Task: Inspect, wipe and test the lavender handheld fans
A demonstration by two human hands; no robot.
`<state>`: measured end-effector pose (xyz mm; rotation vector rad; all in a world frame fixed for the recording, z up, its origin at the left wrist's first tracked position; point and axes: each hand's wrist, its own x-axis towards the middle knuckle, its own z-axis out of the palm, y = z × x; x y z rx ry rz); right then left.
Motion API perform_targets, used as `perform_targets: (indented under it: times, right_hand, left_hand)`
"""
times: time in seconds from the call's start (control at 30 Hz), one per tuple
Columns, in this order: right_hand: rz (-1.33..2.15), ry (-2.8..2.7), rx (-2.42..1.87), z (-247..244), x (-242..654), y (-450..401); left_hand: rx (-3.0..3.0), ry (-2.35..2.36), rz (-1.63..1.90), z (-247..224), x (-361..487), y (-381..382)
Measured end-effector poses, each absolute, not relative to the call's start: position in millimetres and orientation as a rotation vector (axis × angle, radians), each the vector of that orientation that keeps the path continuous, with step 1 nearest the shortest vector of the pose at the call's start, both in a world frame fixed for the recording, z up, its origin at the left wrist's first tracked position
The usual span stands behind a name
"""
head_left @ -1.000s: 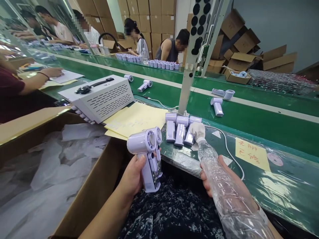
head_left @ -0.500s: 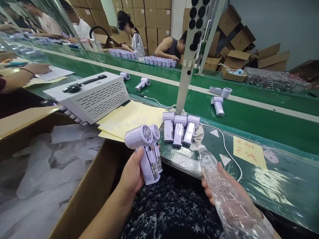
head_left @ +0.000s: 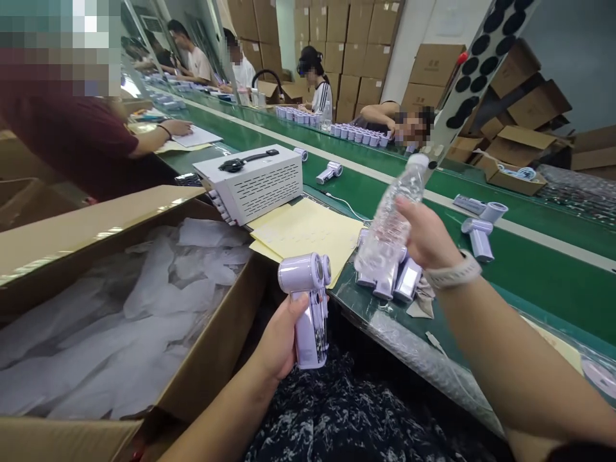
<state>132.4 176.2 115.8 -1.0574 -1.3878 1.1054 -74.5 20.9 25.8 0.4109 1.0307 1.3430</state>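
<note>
My left hand (head_left: 283,333) is closed around two lilac handheld fans (head_left: 308,311), held upright side by side above my lap; their open handles show inner parts. Wrapped round a clear plastic bottle (head_left: 387,228) with a white cap, my right hand (head_left: 423,231) holds it tilted over the bench edge. Behind the bottle, several more lilac fans (head_left: 408,280) lie together on the bench, partly hidden by it. A crumpled pale cloth (head_left: 424,298) sits beside them.
An open carton (head_left: 206,359) of translucent bags stands at my left. Beyond it are a grey vented metal box (head_left: 269,183) and yellow paper sheets (head_left: 312,228). Loose fans (head_left: 479,239) lie on the green conveyor (head_left: 543,282). A slanted post (head_left: 474,80) rises at right; co-workers sit across.
My right hand has lifted the bottle up and to the left, turning it cap-up in front of the bench fans. The view has swung left; my left hand still holds the two fans.
</note>
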Motion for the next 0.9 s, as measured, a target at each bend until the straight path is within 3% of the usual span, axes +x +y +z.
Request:
perform_targets:
  times: [0.17,0.27,0.4,0.47,0.6,0.77,0.9]
  right_hand:
    - [0.626,-1.665,-1.277,97.6,56.3,236.0]
    - [0.638,-1.788,-1.318,83.4,48.9,238.6]
    - [0.568,-1.907,-1.367,92.6,120.5,213.5]
    - [0.304,-2.001,-1.417,100.7,176.4,186.3]
    - [0.096,-1.870,-1.628,80.1,250.8,120.5]
    - [0.110,-1.765,-1.675,23.3,247.6,86.6]
    - [0.027,-1.622,-1.575,48.8,240.1,68.4]
  left_hand:
    - [0.296,1.070,1.300,32.5,-71.4,13.3]
    - [0.245,1.061,1.270,33.8,-72.2,11.6]
    - [0.321,1.038,1.249,33.2,-76.0,12.2]
    - [0.380,1.035,1.254,33.0,-73.7,15.4]
    - [0.426,1.014,1.248,35.0,-51.6,26.4]
    - [0.502,0.905,1.158,40.7,-9.5,32.5]
    - [0.603,0.920,1.075,42.7,10.8,28.6]
